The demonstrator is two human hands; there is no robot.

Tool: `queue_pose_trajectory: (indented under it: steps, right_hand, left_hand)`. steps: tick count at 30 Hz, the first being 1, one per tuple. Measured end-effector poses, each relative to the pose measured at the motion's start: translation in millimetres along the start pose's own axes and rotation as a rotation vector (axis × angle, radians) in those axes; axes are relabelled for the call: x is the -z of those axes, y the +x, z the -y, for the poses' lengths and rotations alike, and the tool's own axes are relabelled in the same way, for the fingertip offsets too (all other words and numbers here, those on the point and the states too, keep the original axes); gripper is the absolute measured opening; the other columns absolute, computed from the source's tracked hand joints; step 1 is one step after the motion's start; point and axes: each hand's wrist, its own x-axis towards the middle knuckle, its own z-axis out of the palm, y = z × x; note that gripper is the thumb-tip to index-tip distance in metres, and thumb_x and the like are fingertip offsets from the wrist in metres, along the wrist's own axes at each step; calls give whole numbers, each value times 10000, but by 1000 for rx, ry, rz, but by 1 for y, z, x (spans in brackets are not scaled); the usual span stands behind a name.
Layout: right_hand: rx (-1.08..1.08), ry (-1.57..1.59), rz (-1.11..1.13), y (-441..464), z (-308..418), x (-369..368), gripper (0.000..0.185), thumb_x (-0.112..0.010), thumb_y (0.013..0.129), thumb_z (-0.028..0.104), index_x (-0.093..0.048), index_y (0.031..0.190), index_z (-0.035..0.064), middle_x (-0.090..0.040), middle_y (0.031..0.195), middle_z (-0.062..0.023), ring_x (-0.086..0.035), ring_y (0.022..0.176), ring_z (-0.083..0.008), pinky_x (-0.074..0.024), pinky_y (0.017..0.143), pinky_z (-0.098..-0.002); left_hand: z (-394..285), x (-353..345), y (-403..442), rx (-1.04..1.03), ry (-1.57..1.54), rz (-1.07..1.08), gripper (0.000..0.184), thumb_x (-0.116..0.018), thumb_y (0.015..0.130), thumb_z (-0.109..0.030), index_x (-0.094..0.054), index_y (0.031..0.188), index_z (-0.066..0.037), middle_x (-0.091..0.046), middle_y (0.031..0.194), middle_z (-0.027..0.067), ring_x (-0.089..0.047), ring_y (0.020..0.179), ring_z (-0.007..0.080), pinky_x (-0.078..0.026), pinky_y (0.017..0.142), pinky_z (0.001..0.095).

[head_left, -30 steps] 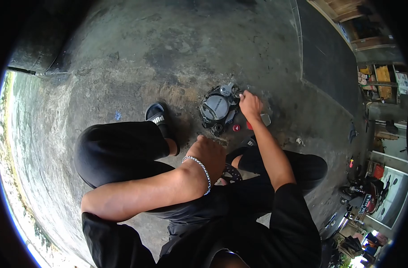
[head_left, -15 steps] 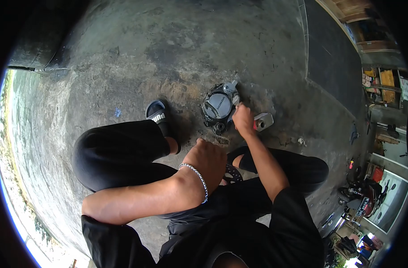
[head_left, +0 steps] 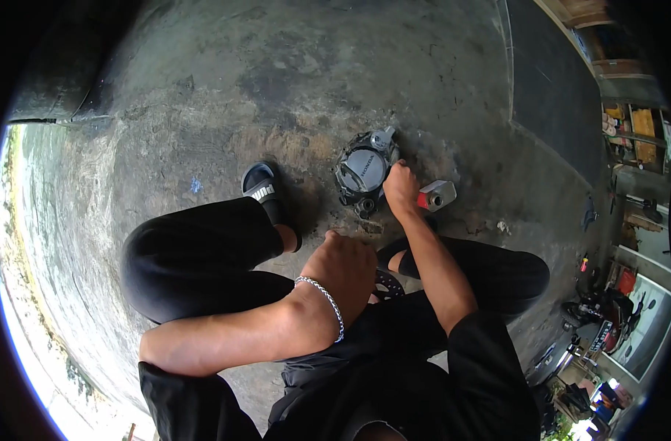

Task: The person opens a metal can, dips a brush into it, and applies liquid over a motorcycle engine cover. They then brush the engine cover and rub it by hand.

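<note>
A motorcycle engine cover (head_left: pixel 365 170) marked HONDA lies on the concrete floor, its round face grey and its rim dark and grimy. My right hand (head_left: pixel 401 184) is closed at the cover's right edge; what its fingers grip is hidden. Just right of that hand is a small silver and red container (head_left: pixel 439 195) with a round dark opening. My left hand (head_left: pixel 340 264), below a silver chain bracelet (head_left: pixel 324 295), is bent over in front of my body with its fingers curled under. A black perforated piece (head_left: pixel 388 285) shows beside it, and I cannot tell whether the hand holds it.
My sandalled foot (head_left: pixel 263 192) stands left of the cover, and my black-trousered knees flank the work. A dark flat panel (head_left: pixel 556 95) lies at upper right. A parked motorcycle (head_left: pixel 607 323) and cluttered shelves (head_left: pixel 640 136) line the right side.
My right hand has shifted slightly up along the cover's right edge. The whole view has moved a little, while my left hand keeps its pose.
</note>
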Motion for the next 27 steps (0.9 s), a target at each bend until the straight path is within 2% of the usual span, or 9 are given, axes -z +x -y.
queue_pose_trajectory:
  steps: [5, 11, 15, 21, 25, 27]
  right_hand:
    - [27, -43, -35, 6, -3, -8, 180, -462, 811, 48, -506, 940, -68, -645, 755, -210, -644, 661, -369, -520, 605, -450]
    - [71, -108, 27, -2, -1, -10, 171, -464, 809, 41, -504, 930, -73, -643, 741, -210, -644, 644, -361, -523, 586, -434]
    - [51, -42, -35, 12, -5, -9, 163, -471, 804, 42, -502, 917, -70, -640, 729, -208, -643, 630, -354, -525, 575, -424]
    - [84, -102, -14, -1, -7, -18, 165, -485, 799, 50, -503, 914, -67, -637, 720, -208, -642, 629, -354, -526, 574, -423]
    - [89, -65, -3, -5, -6, -14, 173, -500, 794, 56, -506, 917, -65, -637, 709, -200, -641, 620, -353, -525, 569, -419]
    - [102, -67, -2, 8, -4, -8, 171, -501, 793, 57, -506, 915, -64, -638, 710, -200, -642, 620, -353, -525, 567, -419]
  left_hand:
    - [4, 15, 2, -15, -95, 153, 375, -559, 829, -358, -583, 941, -1, -591, 894, 111, -552, 791, 235, -390, 772, 339]
    - [5, 16, 5, -19, -15, 109, 372, -559, 829, -349, -585, 942, 4, -590, 903, 121, -554, 797, 236, -391, 776, 334]
    - [4, 13, 7, -44, 6, 49, 373, -552, 833, -343, -585, 948, 10, -592, 907, 124, -555, 802, 238, -392, 780, 338]
    - [-1, 17, 8, -27, -53, 118, 348, -541, 839, -315, -588, 948, 12, -592, 907, 127, -555, 802, 242, -395, 777, 343]
    - [0, 19, 9, -6, 33, 187, 269, -556, 845, -259, -620, 963, -26, -554, 970, 84, -526, 830, 214, -389, 755, 321]
    - [3, 18, 10, -5, 14, 148, 270, -546, 844, -251, -612, 958, -15, -564, 954, 96, -533, 824, 222, -392, 760, 326]
